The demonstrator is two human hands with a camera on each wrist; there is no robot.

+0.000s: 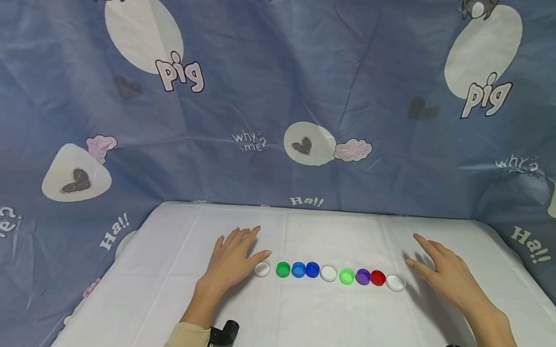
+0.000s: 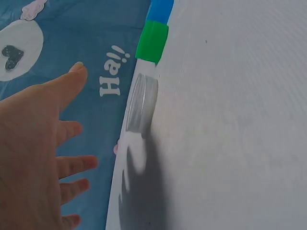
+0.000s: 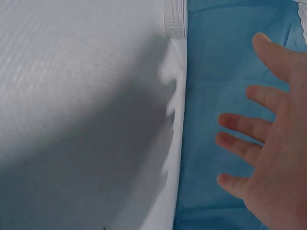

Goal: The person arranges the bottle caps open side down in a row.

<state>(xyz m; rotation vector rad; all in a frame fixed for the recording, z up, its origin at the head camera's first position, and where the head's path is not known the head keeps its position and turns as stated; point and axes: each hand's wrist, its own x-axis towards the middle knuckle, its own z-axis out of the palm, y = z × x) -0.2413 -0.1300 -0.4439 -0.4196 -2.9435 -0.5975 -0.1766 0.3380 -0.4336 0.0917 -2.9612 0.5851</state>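
A row of bottle caps crosses the white table. From the left it runs a clear-white cap (image 1: 262,270), a green cap (image 1: 283,270), a light blue cap (image 1: 298,270), a dark blue cap (image 1: 313,270), a white cap (image 1: 328,273), a light green cap (image 1: 346,276), a purple cap (image 1: 362,276), a red cap (image 1: 378,278) and another white cap (image 1: 395,282). My left hand (image 1: 235,258) hovers beside the leftmost cap, fingers spread, holding nothing. Off the right end, my right hand (image 1: 443,270) is raised with extended fingers and an empty palm.
The white cloth-covered table (image 1: 337,330) carries fold lines. Behind it hangs a blue curtain (image 1: 253,89) with pig prints, meeting the table's back and side edges. A black wrist mount (image 1: 224,333) sits on the left forearm.
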